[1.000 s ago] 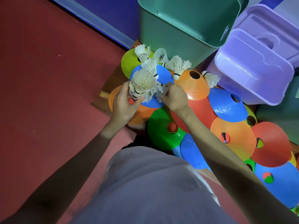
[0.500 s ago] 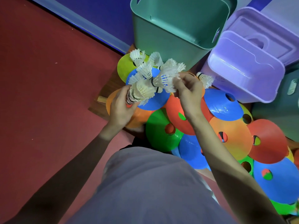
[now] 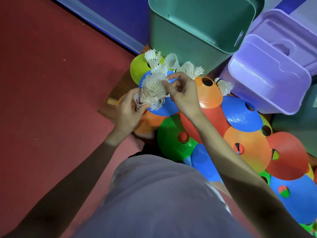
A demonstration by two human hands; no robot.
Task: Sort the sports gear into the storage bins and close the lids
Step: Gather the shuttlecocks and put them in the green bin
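Note:
My left hand point(image 3: 127, 111) grips a nested stack of white shuttlecocks point(image 3: 151, 90) above a blue disc cone point(image 3: 165, 107). My right hand point(image 3: 184, 94) is just right of the stack, its fingertips pinching the feathers at the stack's top. Several loose shuttlecocks point(image 3: 171, 61) lie behind on the yellow-green cone point(image 3: 138, 68), and one more shuttlecock point(image 3: 224, 85) rests beside the purple bin. The open green bin point(image 3: 188, 36) stands behind them. The purple bin point(image 3: 267, 79) at the right has its lid on.
Many flat disc cones point(image 3: 247, 146) in red, orange, blue and green overlap on the floor from the centre to the lower right. Red carpet point(image 3: 51, 83) covers the left. A blue wall with a pale skirting strip point(image 3: 106, 28) runs behind.
My right hand lifted a shuttlecock from the pile and brought it left onto the stack held by my left hand. The stack looks taller and more upright now.

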